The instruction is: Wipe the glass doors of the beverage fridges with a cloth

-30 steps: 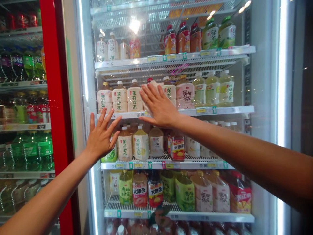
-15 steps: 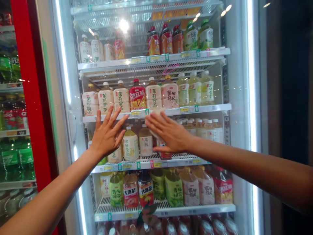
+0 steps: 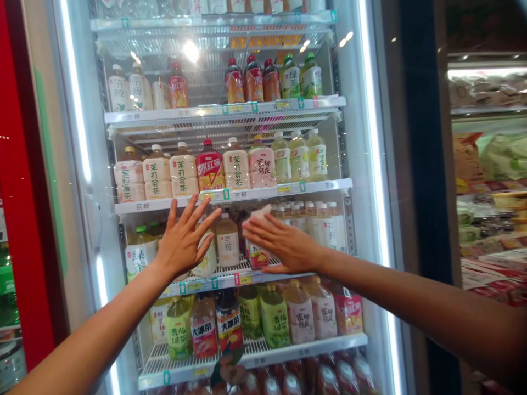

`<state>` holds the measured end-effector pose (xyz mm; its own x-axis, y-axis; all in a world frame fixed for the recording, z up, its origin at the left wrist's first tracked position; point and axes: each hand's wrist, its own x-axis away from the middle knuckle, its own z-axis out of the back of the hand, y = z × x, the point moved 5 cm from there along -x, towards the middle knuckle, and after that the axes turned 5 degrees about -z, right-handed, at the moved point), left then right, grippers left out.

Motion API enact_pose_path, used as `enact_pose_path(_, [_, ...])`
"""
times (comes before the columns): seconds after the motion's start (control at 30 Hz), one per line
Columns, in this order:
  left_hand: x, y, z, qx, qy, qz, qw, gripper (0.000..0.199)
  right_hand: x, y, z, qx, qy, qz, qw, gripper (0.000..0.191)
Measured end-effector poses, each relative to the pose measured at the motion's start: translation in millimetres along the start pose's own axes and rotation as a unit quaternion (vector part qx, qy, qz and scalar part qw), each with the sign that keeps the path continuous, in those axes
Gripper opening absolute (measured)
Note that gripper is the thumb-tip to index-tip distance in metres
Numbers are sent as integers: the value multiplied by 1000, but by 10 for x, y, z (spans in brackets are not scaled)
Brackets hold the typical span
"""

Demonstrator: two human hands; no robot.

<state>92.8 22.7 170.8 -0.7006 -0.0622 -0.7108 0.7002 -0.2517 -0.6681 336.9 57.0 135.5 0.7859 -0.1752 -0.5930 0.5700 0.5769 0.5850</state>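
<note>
One bare left hand (image 3: 184, 240), eight o'clock: widely splayed, apparently against one clear glass door (image 3: 206, 66), holding nothing visible. One crumpled white cloth (image 3: 262, 211), near centre, seemingly pinned under one bare right hand (image 3: 285, 244), five o'clock, nearly flat. Apparently mid-wipe; impossible to tell finished glass from remaining.

a pink bottle (image 3: 262, 167) reads 蜜桃乌龙, a dark bottle (image 3: 229, 322) 大冰茶, the shelf strip (image 3: 142, 207) 茶粹.
</note>
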Motion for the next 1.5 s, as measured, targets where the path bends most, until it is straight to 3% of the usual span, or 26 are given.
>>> enact_pose_path(0.13, [32,17,-11,2,0,6,1000,78,-129,331,191,43,128,-207,969,106])
enact_pose_path(0.2, [59,19,-12,4,-3,8,1000,75,-171,182,124,44,119,-180,975,110])
enact_pose_path(0.3, [109,6,-12,5,-11,9,1000,71,-178,-214,-77,33,31,-22,999,112])
enact_pose_path(0.37, [145,-15,-8,6,-13,11,1000,70,-217,-241,-81,34,12,9,999,110])
enact_pose_path(0.5, [219,-56,13,2,-15,18,1000,71,-464,150,166,41,116,-169,978,107])
enact_pose_path(0.57, [266,-74,35,2,-17,25,1000,72,-533,98,144,33,138,-201,969,108])
enact_pose_path(0.63, [329,-97,69,4,-19,30,999,73,-550,-225,-30,18,95,-108,989,111])
enact_pose_path(0.7, [411,-137,110,3,-20,34,999,74,-515,-597,-224,8,26,43,999,108])
enact_pose_path(0.77, [507,-194,147,1,-22,37,999,74,-540,-719,-271,11,-7,120,993,102])
enact_pose_path(0.83, [606,-263,175,1,-25,42,999,74,-724,-533,-140,29,16,64,997,101])
enact_pose_path(0.9, [700,-332,193,2,-27,53,998,73,-956,-250,58,46,72,-67,994,102])
enact_pose_path(0.97, [786,-390,205,4,-30,65,997,71,-1093,-180,132,53,103,-144,983,106])
enact_pose_path(1.03, [866,-431,221,6,-30,73,997,70,-1111,-438,6,46,85,-91,991,109])
enact_pose_path(1.13, [988,-473,249,6,-30,77,997,72,-964,-1022,-328,19,11,110,994,105])
enact_pose_path(1.2, [1074,-498,265,6,-32,81,996,73,-948,-1152,-408,5,-5,167,986,100])
enact_pose_path(1.27, [1158,-520,279,4,-32,86,996,74,-1110,-1023,-328,3,23,114,993,99])
enact_pose_path(1.33, [1234,-532,292,-1,-31,91,995,74,-1325,-825,-194,7,73,7,997,102])
enact_pose_path(1.4, [1296,-533,300,-5,-33,91,995,73,-1447,-796,-154,16,102,-48,994,105])
enact_pose_path(1.5, [1362,-528,306,-9,-38,83,996,73,-1403,-1129,-340,26,64,55,996,105])
